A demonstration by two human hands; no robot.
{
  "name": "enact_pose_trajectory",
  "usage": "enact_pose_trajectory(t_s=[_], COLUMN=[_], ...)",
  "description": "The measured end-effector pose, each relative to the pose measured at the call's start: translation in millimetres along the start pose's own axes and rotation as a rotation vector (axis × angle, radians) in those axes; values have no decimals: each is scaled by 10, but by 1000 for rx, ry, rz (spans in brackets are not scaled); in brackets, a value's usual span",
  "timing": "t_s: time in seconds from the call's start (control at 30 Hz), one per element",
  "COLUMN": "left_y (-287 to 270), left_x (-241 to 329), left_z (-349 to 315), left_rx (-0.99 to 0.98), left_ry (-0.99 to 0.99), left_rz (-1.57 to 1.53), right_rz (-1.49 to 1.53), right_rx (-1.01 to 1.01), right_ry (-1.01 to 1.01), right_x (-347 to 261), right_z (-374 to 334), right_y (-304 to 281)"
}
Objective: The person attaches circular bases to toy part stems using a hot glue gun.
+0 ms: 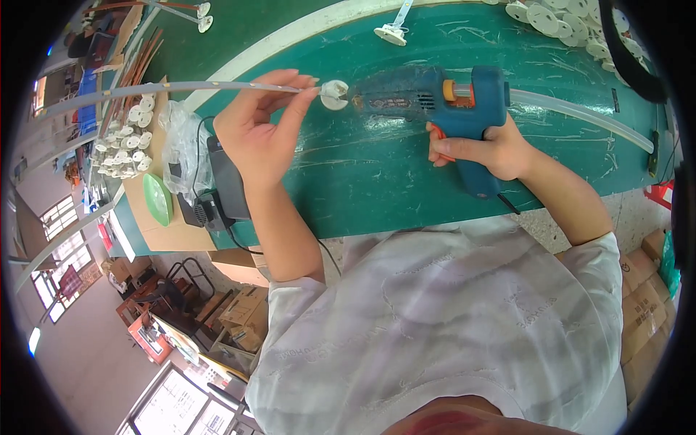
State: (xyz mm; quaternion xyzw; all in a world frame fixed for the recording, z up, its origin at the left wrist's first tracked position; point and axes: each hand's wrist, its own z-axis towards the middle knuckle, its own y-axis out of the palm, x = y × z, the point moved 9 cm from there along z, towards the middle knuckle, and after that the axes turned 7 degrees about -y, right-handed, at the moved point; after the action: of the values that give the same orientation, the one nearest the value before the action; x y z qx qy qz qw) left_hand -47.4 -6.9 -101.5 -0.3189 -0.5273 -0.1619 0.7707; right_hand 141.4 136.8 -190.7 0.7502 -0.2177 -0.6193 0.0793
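Observation:
A blue hot glue gun (395, 93) is gripped in my right hand (500, 148), the fingers wrapped round its handle at the orange trigger. Out of its rear runs a long translucent glue stick (580, 110). My left hand (264, 130) pinches a thin, pale LED strip (196, 85) near its end, and the strip stretches away to the left. On that end sits a small round white cap (334, 95), with the gun's nozzle pointing at it from close by. Whether nozzle and cap touch, I cannot tell.
Green covering lies over the workbench (362, 196). White discs (554, 18) are heaped at the far right, and more white round parts (127, 148) lie at the left. Beside my left forearm are a black box (230, 177), a clear plastic bag (185, 145) and a green dish (157, 199).

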Motion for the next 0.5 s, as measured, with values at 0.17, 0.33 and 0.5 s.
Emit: enact_pose_trajectory(t_s=[0.17,0.33,0.5], left_y=[-68,-63,-27], left_x=[56,103,100], left_z=[-28,-41,-40], left_rx=[188,244,253], left_ry=[43,116,112], left_rz=[83,110,120], right_rz=[-22,-30,-51], right_rx=[-14,-14,27], right_ry=[2,-3,-10], right_x=[-7,6,-2], right_z=[-8,-4,-8], right_y=[11,9,7])
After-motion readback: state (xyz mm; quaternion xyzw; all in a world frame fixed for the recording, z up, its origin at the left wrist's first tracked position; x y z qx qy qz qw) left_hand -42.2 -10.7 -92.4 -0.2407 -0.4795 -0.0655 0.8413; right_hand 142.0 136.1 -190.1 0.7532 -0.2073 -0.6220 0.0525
